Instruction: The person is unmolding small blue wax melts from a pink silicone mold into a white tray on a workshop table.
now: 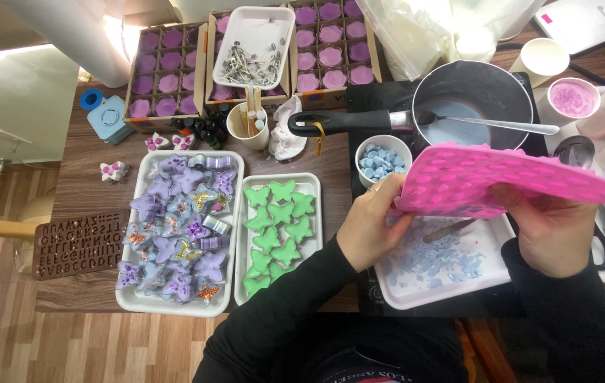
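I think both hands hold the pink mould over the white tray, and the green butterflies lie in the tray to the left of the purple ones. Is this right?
Not quite. The head view shows the green butterflies to the right of the purple ones, not left. The rest holds: the left hand and right hand hold the pink mould over the white tray.

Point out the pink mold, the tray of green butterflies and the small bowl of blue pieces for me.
pink mold (501, 181): head view, middle of its dimpled sheet.
tray of green butterflies (314, 181): head view, bare white rim at its far right corner.
small bowl of blue pieces (359, 149): head view, left white rim.
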